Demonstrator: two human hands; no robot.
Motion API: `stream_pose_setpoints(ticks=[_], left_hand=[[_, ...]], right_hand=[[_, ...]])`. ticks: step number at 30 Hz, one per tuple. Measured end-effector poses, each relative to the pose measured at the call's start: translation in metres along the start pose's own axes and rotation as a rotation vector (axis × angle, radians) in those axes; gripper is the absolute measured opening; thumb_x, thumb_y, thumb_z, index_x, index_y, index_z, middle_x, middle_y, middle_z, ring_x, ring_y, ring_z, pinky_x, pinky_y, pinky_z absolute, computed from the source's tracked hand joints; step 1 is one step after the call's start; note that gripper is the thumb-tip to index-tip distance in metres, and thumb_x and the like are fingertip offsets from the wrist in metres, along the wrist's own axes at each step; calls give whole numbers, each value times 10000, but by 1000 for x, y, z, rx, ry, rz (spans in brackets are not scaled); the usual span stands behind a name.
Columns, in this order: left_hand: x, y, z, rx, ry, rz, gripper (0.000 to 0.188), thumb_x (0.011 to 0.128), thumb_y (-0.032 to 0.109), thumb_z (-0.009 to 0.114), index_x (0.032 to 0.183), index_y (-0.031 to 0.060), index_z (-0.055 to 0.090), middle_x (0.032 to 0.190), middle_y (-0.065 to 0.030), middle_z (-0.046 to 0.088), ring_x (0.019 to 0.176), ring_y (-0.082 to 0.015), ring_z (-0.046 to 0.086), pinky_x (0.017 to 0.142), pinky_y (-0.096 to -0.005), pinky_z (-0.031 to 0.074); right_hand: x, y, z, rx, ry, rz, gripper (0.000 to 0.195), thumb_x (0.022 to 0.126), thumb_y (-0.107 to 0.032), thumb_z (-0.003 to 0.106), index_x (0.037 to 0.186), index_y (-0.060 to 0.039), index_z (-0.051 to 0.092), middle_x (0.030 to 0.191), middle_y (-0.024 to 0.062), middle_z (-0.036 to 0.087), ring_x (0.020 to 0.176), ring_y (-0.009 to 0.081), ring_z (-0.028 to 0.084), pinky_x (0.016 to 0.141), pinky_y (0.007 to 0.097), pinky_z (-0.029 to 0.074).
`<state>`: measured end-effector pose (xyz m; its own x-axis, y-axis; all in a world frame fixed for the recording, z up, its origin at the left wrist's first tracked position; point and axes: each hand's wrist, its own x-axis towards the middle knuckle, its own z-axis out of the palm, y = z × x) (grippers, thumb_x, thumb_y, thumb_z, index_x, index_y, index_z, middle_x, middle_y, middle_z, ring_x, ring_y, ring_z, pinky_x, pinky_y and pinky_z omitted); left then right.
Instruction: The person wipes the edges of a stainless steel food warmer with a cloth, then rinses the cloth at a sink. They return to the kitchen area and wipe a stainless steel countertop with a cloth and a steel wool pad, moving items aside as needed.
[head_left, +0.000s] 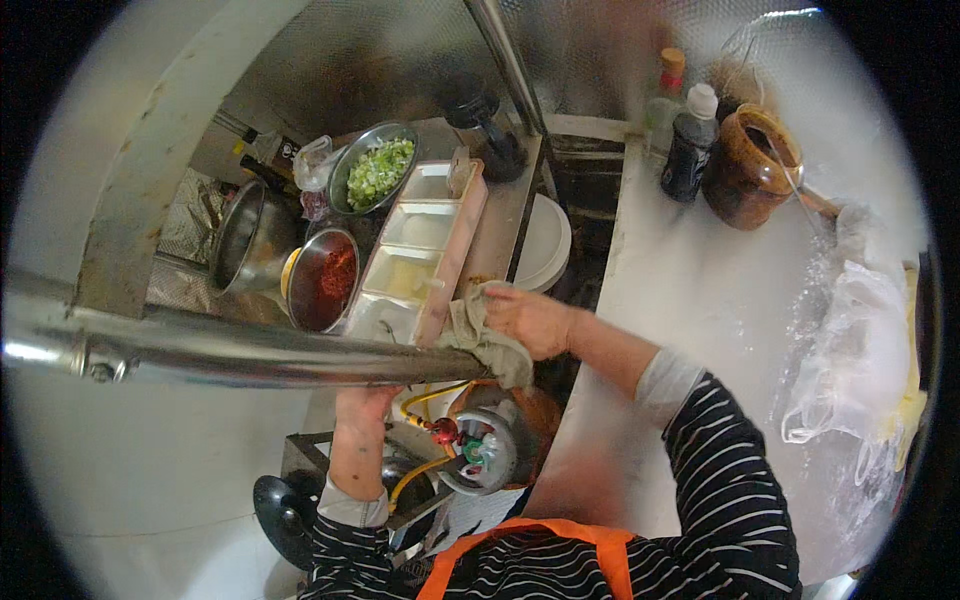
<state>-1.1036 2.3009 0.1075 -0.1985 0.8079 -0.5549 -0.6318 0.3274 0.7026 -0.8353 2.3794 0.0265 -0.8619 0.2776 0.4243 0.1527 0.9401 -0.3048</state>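
My right hand (529, 322) grips a crumpled, light-coloured cloth (480, 330) at the edge of the steel counter, beside the end of the seasoning box. Part of my left hand (367, 405) shows below a thick metal pipe (300, 360), which hides its fingers and whatever they touch. Beyond the pipe is the seasoning box (457, 251), with several white compartments, some holding pale contents. To its left are a metal bowl of red chili seasoning (335, 277) and a metal bowl of chopped green onions (379, 172). Brown crumbs lie on the counter near the cloth.
A gas cylinder (499, 450) with yellow hoses stands below the pipe, near a black wok (281, 517). White round lids or tubs (544, 244) sit beside the counter. The right-hand white table (667, 285) bears a dark bottle (688, 150), a brown ceramic jar (750, 172) and plastic bags (855, 360).
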Motion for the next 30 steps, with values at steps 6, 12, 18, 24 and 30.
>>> stream_pose_setpoints(ticks=[6, 12, 18, 24, 30], left_hand=[[4, 0, 16, 23, -77, 72, 479, 803, 426, 477, 1131, 76, 486, 1052, -152, 550, 979, -352, 501, 810, -537, 422], [13, -7, 5, -34, -97, 38, 518, 803, 448, 486, 1178, 93, 448, 1107, -136, 522, 975, -342, 509, 787, -535, 441], [18, -7, -24, 148, -20, 31, 477, 816, 438, 481, 1079, 40, 494, 1048, -151, 552, 914, -330, 553, 704, -504, 489], [13, -14, -24, 116, -81, 8, 413, 825, 417, 475, 1023, 59, 528, 1011, -148, 573, 929, -311, 557, 740, -504, 488], [6, -16, -25, 165, -99, 13, 409, 830, 401, 476, 1062, 65, 501, 1033, -137, 558, 952, -314, 552, 738, -520, 501]], right_hand=[[-2, 86, -22, -225, 350, 377, 328, 596, -92, 527, 915, -16, 542, 971, 129, 534, 1041, 281, 461, 1016, 435, 225], [-1, 10, 8, -46, 292, 196, 241, 637, -133, 529, 858, -52, 580, 879, 160, 533, 1037, 347, 442, 1023, 467, 207], [5, 75, -35, -92, 338, 450, 167, 769, -170, 469, 785, -28, 556, 828, 131, 547, 914, 297, 505, 989, 406, 277], [9, 126, -46, -145, 266, 519, 154, 741, -148, 483, 741, -16, 560, 819, 126, 562, 900, 283, 514, 971, 384, 297], [14, 84, -28, -237, 229, 531, 164, 679, -150, 536, 768, -16, 566, 784, 134, 530, 896, 286, 505, 984, 408, 274]])
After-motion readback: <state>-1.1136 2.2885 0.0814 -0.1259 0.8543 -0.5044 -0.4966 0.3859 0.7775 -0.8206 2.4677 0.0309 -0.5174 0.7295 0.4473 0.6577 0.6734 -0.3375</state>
